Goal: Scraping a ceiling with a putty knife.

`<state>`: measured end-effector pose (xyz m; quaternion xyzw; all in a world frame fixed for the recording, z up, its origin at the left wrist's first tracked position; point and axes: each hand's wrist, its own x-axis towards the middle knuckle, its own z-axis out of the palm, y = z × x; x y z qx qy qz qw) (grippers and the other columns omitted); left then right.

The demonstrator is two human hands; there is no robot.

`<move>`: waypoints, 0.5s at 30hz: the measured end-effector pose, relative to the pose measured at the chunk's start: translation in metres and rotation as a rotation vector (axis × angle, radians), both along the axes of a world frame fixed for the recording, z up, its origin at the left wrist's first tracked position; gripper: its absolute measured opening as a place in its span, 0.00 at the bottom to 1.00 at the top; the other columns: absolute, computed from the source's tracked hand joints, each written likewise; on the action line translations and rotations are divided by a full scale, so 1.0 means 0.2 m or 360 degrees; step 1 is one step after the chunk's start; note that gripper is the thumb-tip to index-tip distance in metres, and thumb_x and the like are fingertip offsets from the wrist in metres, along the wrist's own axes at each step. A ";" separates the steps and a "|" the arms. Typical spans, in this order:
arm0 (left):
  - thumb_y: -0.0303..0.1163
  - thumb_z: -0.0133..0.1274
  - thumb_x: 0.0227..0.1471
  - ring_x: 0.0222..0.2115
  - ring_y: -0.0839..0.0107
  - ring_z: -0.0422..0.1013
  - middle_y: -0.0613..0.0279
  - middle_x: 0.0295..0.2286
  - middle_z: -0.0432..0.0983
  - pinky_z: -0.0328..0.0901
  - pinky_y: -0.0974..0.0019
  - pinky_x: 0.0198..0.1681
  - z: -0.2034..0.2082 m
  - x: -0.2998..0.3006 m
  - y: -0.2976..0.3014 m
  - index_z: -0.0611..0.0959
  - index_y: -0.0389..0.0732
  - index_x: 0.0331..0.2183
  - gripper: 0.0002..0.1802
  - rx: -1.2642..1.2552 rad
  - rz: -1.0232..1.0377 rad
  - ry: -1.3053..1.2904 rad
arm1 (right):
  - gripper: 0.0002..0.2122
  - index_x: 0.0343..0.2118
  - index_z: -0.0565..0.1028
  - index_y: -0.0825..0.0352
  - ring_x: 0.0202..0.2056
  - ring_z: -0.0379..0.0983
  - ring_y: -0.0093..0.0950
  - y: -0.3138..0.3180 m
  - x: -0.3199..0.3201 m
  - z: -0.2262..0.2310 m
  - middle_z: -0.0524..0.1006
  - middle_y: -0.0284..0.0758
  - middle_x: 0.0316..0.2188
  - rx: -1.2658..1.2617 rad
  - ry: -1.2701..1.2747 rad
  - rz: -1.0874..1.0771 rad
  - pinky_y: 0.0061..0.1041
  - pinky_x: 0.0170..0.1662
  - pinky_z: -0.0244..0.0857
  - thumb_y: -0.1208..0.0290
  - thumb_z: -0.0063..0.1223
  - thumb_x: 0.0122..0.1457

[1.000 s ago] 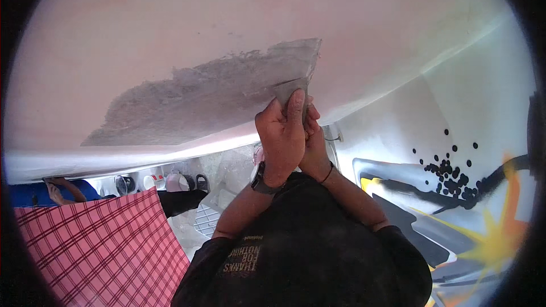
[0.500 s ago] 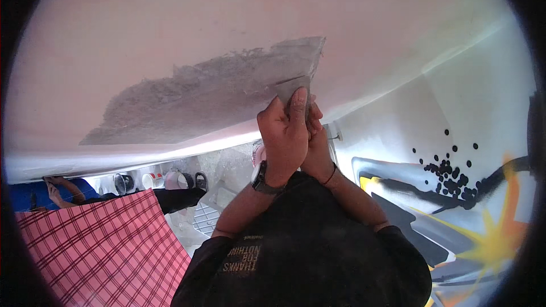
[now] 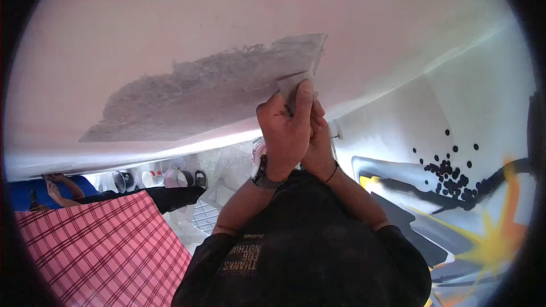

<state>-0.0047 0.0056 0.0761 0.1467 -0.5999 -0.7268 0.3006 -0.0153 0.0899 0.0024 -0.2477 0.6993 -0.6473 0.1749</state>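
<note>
A grey putty knife has its broad blade against the pale wall, at the lower right part of a rough grey patch. My left hand is closed on it, with the thumb laid along the blade. My right hand is closed just behind and to the right, its fingers curled at the tool's lower end. The handle is hidden between the hands. A thin raised line of filler runs along the patch's right edge.
A person's hands work near the wall at the left, beside a pink checked cloth. Several buckets and a grey grated crate stand on the floor. A painted wall rises at the right.
Both hands and the putty knife have shifted slightly upward along the wall. The blade is turned a little. Far left, the other person's hands have moved slightly.
</note>
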 end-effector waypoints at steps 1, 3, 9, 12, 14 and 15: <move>0.31 0.51 0.59 0.14 0.81 0.70 0.63 0.14 0.74 0.62 0.76 0.16 0.00 0.00 -0.01 0.77 0.32 0.22 0.16 -0.0003 -0.0004 0.0007 | 0.33 0.65 0.49 0.68 0.41 0.67 0.16 -0.01 0.00 0.00 0.73 0.42 0.50 -0.0003 0.0007 -0.0004 0.17 0.44 0.64 0.81 0.44 0.55; 0.31 0.51 0.59 0.14 0.81 0.69 0.63 0.14 0.74 0.62 0.76 0.16 0.01 0.01 -0.02 0.77 0.33 0.21 0.17 0.0103 -0.0011 -0.0034 | 0.34 0.65 0.49 0.69 0.40 0.65 0.14 -0.04 0.02 0.01 0.73 0.41 0.50 -0.0206 -0.0043 -0.0016 0.16 0.43 0.63 0.82 0.43 0.55; 0.31 0.50 0.60 0.13 0.81 0.67 0.65 0.13 0.73 0.61 0.76 0.15 0.01 0.01 -0.05 0.77 0.33 0.21 0.17 0.0023 0.0008 -0.0041 | 0.33 0.64 0.49 0.72 0.49 0.66 0.18 -0.04 0.03 0.04 0.72 0.43 0.52 -0.0045 -0.0127 0.0017 0.20 0.50 0.63 0.80 0.47 0.56; 0.31 0.50 0.60 0.12 0.81 0.67 0.65 0.12 0.72 0.60 0.76 0.15 0.05 0.02 -0.04 0.77 0.33 0.21 0.17 0.0085 0.0023 -0.0031 | 0.33 0.64 0.50 0.71 0.48 0.67 0.19 -0.05 0.03 0.09 0.74 0.41 0.48 -0.0142 -0.0052 0.0022 0.22 0.50 0.64 0.80 0.47 0.56; 0.31 0.50 0.60 0.12 0.81 0.67 0.65 0.13 0.72 0.60 0.76 0.14 0.05 0.03 -0.05 0.77 0.33 0.22 0.17 0.0088 0.0021 -0.0031 | 0.32 0.64 0.50 0.71 0.47 0.68 0.19 -0.06 0.04 0.09 0.75 0.41 0.47 -0.0118 -0.0002 0.0010 0.22 0.49 0.64 0.80 0.47 0.56; 0.31 0.50 0.60 0.12 0.81 0.67 0.65 0.13 0.72 0.60 0.75 0.14 0.06 0.03 -0.06 0.78 0.33 0.22 0.17 0.0091 0.0018 -0.0032 | 0.32 0.64 0.50 0.70 0.46 0.68 0.19 -0.07 0.04 0.09 0.75 0.41 0.47 -0.0094 0.0048 -0.0002 0.22 0.48 0.65 0.80 0.46 0.56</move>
